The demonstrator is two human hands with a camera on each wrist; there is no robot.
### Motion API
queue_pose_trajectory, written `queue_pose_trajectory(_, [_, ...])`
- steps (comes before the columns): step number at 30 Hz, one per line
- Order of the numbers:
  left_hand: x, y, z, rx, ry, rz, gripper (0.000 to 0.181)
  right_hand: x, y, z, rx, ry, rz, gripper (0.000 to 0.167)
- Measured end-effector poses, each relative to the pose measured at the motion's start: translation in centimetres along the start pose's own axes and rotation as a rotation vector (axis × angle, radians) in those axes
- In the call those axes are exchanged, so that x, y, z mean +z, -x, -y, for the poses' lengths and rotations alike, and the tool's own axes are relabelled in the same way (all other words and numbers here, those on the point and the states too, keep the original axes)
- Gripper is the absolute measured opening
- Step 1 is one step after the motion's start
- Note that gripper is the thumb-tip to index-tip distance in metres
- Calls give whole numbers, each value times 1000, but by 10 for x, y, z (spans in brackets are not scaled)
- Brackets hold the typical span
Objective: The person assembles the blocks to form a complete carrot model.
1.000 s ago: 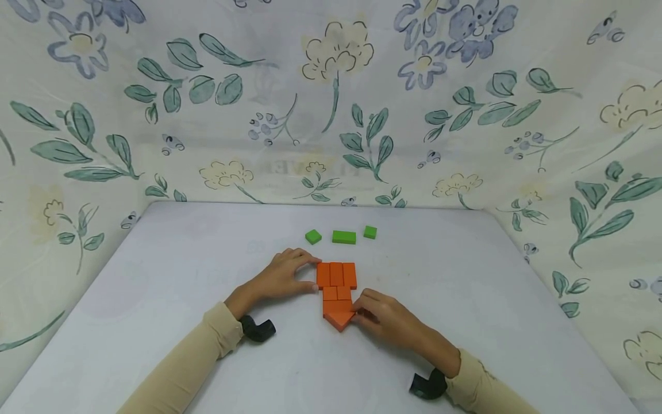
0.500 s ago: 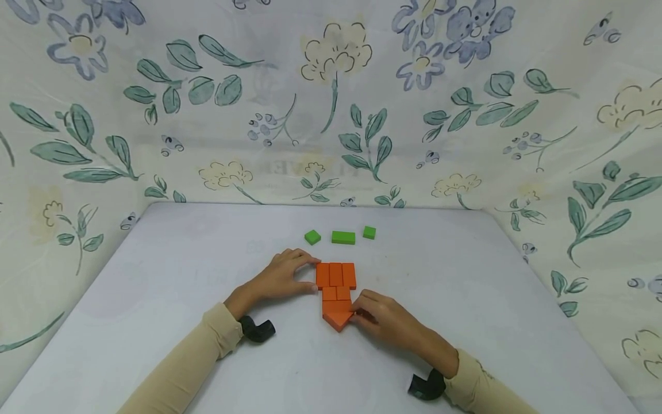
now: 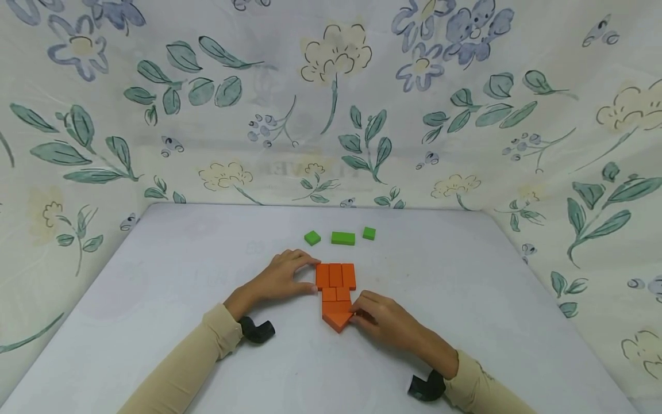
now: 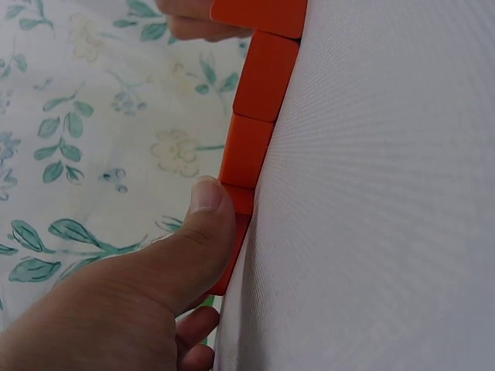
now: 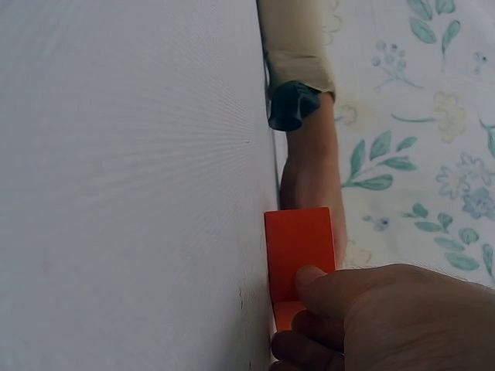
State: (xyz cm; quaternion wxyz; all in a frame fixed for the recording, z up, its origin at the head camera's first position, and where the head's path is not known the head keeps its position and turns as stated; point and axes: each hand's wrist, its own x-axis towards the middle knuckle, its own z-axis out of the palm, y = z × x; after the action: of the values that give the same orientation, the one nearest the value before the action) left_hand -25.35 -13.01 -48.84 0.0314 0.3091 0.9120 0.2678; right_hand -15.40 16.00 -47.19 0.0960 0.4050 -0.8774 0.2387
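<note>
Orange blocks lie together on the white table (image 3: 170, 270). Three upright rectangles (image 3: 335, 276) form the far row, two small blocks (image 3: 336, 294) sit below them, and a pointed block (image 3: 338, 318) faces the near edge. My left hand (image 3: 279, 276) spans the leftmost far rectangle (image 3: 322, 276), index fingertip at its far corner and thumb at its near corner. In the left wrist view, the thumb (image 4: 205, 220) rests against the orange blocks. My right hand (image 3: 385, 319) pinches the pointed block's right corner; the right wrist view shows its thumb on the block's face (image 5: 302, 243).
Beyond the orange group lie three green blocks: a tilted square (image 3: 312, 237), a rectangle (image 3: 343, 238) and a small square (image 3: 369, 233). Dark curved pieces are worn at the left wrist (image 3: 257, 330) and right wrist (image 3: 427, 386). A floral curtain (image 3: 289, 115) hangs behind the table.
</note>
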Motion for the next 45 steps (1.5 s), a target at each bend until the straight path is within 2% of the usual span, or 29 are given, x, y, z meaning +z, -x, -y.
queue_pose_trajectory(6, [-3,-1,1,12,-5,-10,66,-2,-3,0,19,1,10,14])
queue_pose_trajectory(14, [-8,-1,-1,-1,-3,-5,66,-2,-7,-2,-2,11,-2,14])
queue_pose_trajectory(21, [-10,-2,-1,-5,2,-16,64,-5,-10,-2,17,16,14,14])
queue_pose_trajectory(30, [-9,-2,-1,-8,1,-18,65,-6,-10,-4,-31,22,-8,15])
queue_pose_trajectory(33, [-8,-2,-2,-16,4,-14,66,-7,-9,-4,-11,3,21,16])
queue_pose_trajectory(36, [-6,-2,-2,-26,7,-5,69,-14,-8,-5,44,-42,95,20])
queue_pose_trajectory(39, [-4,-3,-1,-27,10,-4,71,-26,-9,-12,91,-81,131,23])
queue_pose_trajectory(45, [-1,1,-3,-38,28,10,70,-42,-19,-46,112,-115,45,18])
